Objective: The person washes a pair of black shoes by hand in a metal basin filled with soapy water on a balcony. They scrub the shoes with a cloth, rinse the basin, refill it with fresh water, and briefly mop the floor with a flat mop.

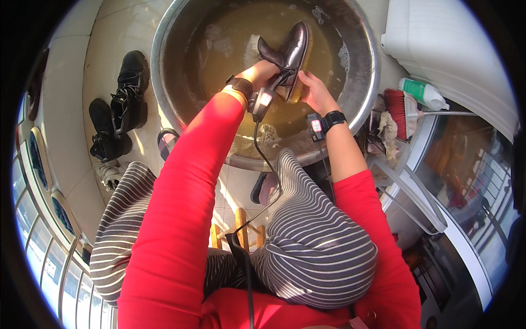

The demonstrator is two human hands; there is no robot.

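Note:
A shiny dark brown leather boot [294, 45] is tilted over a wide metal basin [372, 82] of murky, yellowish water [230, 82]. My left hand [263, 74] grips it around the ankle opening, with the fingers partly hidden by the leather. Pale fleece lining [251, 51] shows beside the boot's upper. On the other side, my right hand [316, 90] holds the edge of the yellowish sole near the heel; some of its fingertips are out of sight. Patches of foam [269, 133] float on the water.
Black lace-up boots [129, 90] stand on the tiles at left. To the right are another brown boot with fleece [374, 127], a red-bristled brush [395, 111], a green-and-white bottle [423, 92] and a white plastic container [448, 45]. Cables [257, 140] run from both wrist devices.

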